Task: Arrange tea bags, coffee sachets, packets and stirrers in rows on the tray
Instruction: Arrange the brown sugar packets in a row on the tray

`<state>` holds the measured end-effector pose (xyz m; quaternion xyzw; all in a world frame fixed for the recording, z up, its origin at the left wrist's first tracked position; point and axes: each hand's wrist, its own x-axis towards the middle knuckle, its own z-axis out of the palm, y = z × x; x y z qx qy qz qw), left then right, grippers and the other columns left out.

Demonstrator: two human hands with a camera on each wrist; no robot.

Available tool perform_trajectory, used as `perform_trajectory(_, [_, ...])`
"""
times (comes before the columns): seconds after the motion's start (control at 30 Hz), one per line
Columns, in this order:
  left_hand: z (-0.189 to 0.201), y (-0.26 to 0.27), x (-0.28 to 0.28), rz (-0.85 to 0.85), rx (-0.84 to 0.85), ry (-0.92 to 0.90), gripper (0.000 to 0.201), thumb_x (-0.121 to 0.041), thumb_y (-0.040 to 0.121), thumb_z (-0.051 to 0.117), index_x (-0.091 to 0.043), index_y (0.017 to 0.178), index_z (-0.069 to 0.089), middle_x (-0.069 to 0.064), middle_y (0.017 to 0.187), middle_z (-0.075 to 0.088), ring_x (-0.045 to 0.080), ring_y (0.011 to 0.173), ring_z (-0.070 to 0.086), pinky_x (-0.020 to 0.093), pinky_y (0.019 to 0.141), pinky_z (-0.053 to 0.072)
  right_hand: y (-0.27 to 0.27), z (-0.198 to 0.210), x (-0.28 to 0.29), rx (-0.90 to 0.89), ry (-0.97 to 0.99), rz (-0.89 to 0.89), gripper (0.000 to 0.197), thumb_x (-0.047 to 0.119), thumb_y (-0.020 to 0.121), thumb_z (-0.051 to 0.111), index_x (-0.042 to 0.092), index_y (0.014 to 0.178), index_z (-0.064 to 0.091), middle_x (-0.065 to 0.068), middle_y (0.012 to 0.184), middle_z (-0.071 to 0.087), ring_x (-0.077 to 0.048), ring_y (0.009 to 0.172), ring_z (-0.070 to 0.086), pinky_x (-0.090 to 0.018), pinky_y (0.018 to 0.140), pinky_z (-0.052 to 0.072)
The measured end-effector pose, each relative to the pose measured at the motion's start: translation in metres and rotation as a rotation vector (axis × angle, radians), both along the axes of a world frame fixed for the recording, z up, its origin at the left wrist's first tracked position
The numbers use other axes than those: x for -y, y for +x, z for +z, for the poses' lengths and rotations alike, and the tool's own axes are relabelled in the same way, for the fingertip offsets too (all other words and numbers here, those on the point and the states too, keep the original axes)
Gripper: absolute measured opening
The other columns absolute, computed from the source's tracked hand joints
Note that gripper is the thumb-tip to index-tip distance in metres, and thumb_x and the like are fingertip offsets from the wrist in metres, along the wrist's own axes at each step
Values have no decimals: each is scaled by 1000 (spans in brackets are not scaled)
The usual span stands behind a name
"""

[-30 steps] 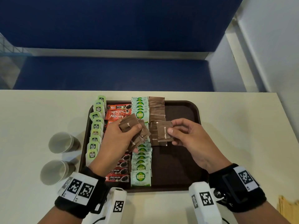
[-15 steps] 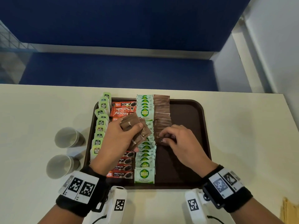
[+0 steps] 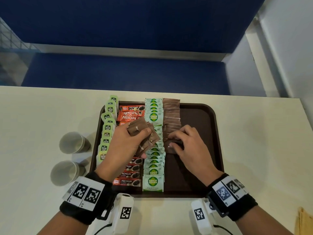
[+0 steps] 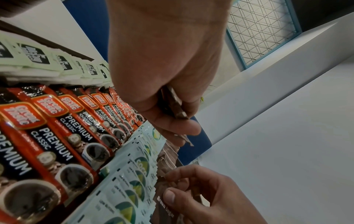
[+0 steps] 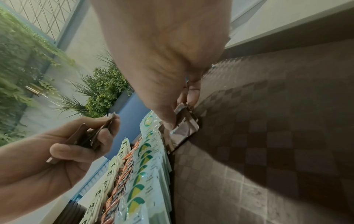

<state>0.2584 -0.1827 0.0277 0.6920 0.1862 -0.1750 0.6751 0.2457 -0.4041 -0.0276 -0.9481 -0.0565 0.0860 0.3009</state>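
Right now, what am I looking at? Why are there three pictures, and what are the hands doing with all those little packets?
There is no machine here, just a person wearing three cameras: one on the head looking down, and one on each wrist looking along the fingers. That is why you get three pictures of the same moment.

On the pale table sits a brown tray with rows of green tea bags, red coffee sachets, pale Coco Natura packets and brown sugar packets. Two paper cups stand beside the tray.

The left hand holds a bunch of brown packets in its grip. The right hand is laying one brown packet down on the tray, at the near end of the brown row.
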Motion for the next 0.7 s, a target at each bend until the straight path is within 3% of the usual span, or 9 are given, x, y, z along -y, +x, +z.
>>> perform_trajectory(0.07, [-1, 0, 1, -5, -4, -2, 15, -13, 101, 74, -18, 114, 79, 9, 94, 83, 15, 53, 70, 24, 42, 54, -1, 4, 0, 33, 18, -41, 22, 30, 98, 75, 29, 121, 72, 12, 115, 50, -9, 114, 51, -35, 87, 58])
perform_trajectory(0.17, [-1, 0, 4, -22, -13, -8, 14, -15, 101, 75, -19, 113, 79, 7, 96, 83, 23, 66, 76, 29, 44, 58, 0, 18, 0, 66, 261, -184, 12, 24, 99, 75, 27, 111, 74, 13, 109, 59, -10, 100, 64, -27, 85, 57])
perform_trajectory(0.23, [0, 0, 10, -51, -15, -21, 14, -16, 101, 75, -21, 113, 78, 6, 95, 84, 22, 69, 78, 30, 46, 60, 0, 37, -4, -46, 478, -256, 5, 26, 98, 76, 26, 103, 76, 10, 100, 71, -10, 92, 69, -21, 80, 56])
perform_trajectory(0.33, [5, -1, 22, -98, -13, -71, 15, -19, 101, 74, -18, 116, 77, 8, 96, 82, 21, 71, 78, 29, 46, 58, -2, 61, -13, -302, 764, -305, 16, 34, 93, 81, 23, 103, 76, 0, 98, 78, -16, 90, 75, -27, 74, 61])
perform_trajectory(0.43, [9, -1, 31, -132, -2, -104, 15, -22, 102, 74, -16, 116, 78, 10, 99, 81, 19, 70, 76, 29, 46, 58, -2, 68, -13, -382, 811, -364, 26, 27, 87, 88, 16, 106, 73, -12, 99, 77, -26, 85, 78, -31, 72, 65])
perform_trajectory(0.53, [11, -2, 34, -152, 6, -109, 14, -23, 100, 76, -18, 113, 79, 8, 94, 81, 20, 68, 76, 28, 45, 58, -2, 71, -5, -432, 873, -398, 24, 15, 89, 85, 9, 110, 74, -14, 97, 79, -20, 81, 79, -26, 72, 63])
perform_trajectory(0.7, [8, -4, 34, -166, 27, -55, 14, -21, 99, 77, -19, 113, 78, 7, 92, 82, 26, 71, 79, 30, 45, 59, -5, 67, 3, -428, 856, -441, 17, 10, 91, 82, 8, 107, 77, -13, 98, 80, -21, 86, 78, -25, 74, 63])
